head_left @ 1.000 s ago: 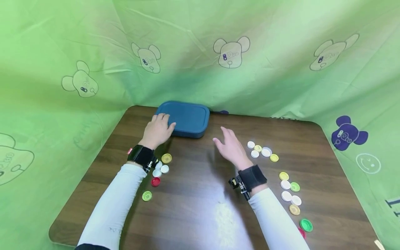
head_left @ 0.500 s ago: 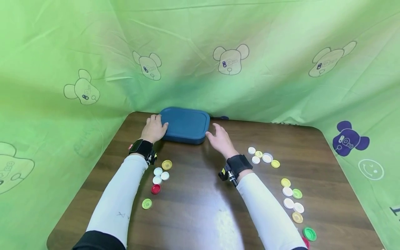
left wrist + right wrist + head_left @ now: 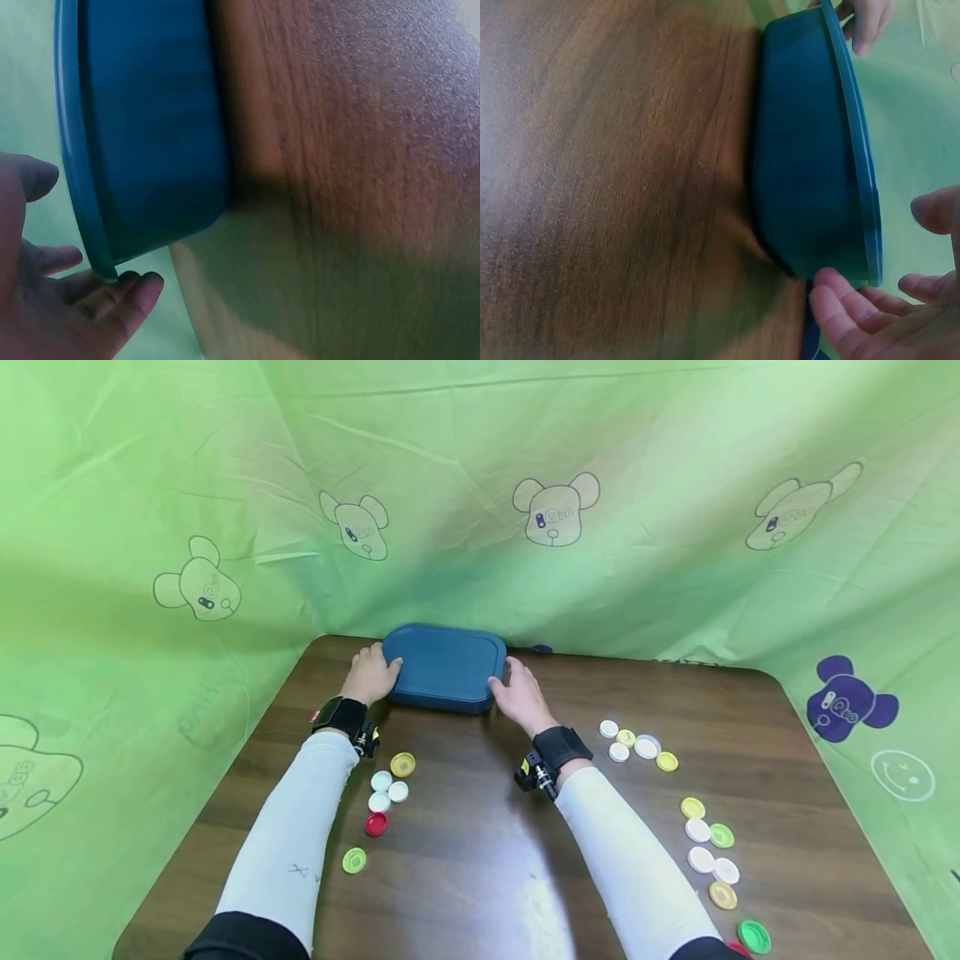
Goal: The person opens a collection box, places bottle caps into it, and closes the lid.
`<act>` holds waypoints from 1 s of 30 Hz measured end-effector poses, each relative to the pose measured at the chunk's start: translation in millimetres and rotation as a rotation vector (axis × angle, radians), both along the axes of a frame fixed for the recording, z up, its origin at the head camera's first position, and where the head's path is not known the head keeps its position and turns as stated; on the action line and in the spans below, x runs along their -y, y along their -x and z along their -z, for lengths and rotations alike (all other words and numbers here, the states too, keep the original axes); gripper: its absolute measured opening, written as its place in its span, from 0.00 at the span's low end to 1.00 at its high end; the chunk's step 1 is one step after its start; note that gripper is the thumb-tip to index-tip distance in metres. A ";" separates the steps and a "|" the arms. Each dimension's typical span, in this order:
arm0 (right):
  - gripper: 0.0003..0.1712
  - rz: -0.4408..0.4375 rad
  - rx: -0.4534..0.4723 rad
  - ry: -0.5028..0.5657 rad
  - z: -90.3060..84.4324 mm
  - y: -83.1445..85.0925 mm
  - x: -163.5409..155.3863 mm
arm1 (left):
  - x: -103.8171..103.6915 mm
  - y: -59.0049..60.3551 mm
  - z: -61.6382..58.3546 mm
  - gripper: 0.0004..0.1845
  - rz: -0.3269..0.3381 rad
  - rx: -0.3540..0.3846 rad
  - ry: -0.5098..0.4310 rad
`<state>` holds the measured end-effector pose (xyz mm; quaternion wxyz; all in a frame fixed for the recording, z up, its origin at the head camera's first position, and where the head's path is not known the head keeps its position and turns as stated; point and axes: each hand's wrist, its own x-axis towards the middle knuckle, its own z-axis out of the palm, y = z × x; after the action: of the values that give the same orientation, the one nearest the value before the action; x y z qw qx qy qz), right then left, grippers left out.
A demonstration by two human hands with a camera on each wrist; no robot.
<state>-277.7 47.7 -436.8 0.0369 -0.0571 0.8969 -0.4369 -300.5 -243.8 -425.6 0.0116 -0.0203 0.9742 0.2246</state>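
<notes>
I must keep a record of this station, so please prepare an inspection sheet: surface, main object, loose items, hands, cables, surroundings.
Surface: brown wood-grain table, with glare toward the front.
Main object: blue box, flat top up, near the far edge.
Loose items: small round discs, lying left and right; white, yellow, green, red, tan.
Hands: left hand at the box's left end, right hand at its right end.
Cables: nothing seen.
Surroundings: green cloth with printed animal heads, behind and at both sides.

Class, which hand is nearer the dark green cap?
The right hand. It is ahead and left of the dark green cap, at the right end of the blue container; the left hand is farther left, at the opposite end.
</notes>
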 end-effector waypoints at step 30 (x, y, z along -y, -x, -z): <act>0.37 -0.030 -0.012 -0.036 9.7 -9.4 -10.6 | -17.7 -13.3 2.4 0.39 0.021 0.050 -0.043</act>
<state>-268.3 58.4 -446.5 0.0391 -0.0727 0.9040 -0.4196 -287.1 -226.0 -428.0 0.0386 -0.0154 0.9688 0.2445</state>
